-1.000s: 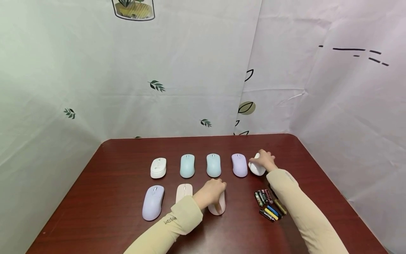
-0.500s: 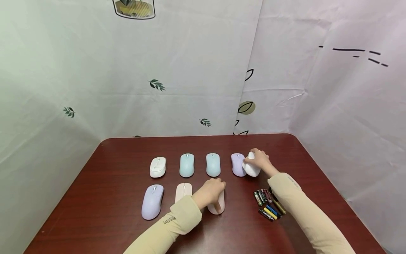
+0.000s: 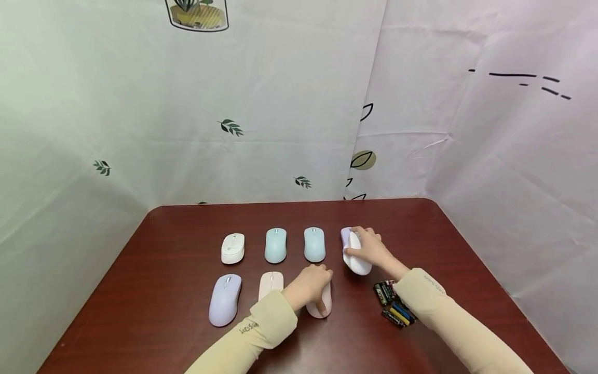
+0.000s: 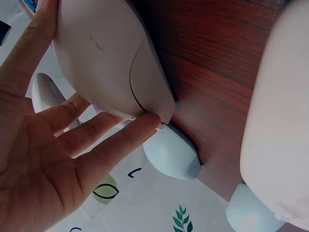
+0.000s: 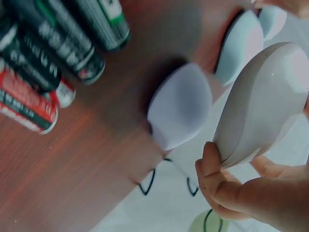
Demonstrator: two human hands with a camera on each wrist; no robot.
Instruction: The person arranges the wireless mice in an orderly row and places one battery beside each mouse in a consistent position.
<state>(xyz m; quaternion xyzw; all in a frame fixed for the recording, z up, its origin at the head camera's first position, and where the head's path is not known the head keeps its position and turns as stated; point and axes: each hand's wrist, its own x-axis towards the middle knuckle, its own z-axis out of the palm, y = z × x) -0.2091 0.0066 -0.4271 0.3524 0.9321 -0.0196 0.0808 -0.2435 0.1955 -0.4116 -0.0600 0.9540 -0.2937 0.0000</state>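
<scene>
The right hand (image 3: 370,248) is part closed, holding the white mouse (image 3: 358,259) between thumb and fingers, clear of the counter (image 3: 163,311), right of its middle; from the head this mouse hides much of the purple mouse (image 3: 345,236), though the right wrist view shows the two apart, the purple one lying on the counter.

The left hand (image 3: 309,284) is bent over the pink mouse (image 3: 325,301), thumb at one side and fingers at the other, the grip fairly wide; that mouse sits on the counter, nearer the front edge than the white one, and the hand covers much of it; just to its left is the beige mouse (image 3: 271,283), its near end behind the left sleeve (image 3: 273,319); farther towards the left edge lies the lavender mouse (image 3: 225,300).

Along the row nearer the back edge, from the left, stand the small white mouse (image 3: 232,248), the left blue mouse (image 3: 275,245) and the right blue mouse (image 3: 314,244), well apart from one another; the purple mouse ends that row.

Towards the right edge lie the batteries (image 3: 384,292) in two bunches, partly hidden by the right sleeve (image 3: 422,291); a patterned white cloth (image 3: 280,78) hangs beyond the back edge.
</scene>
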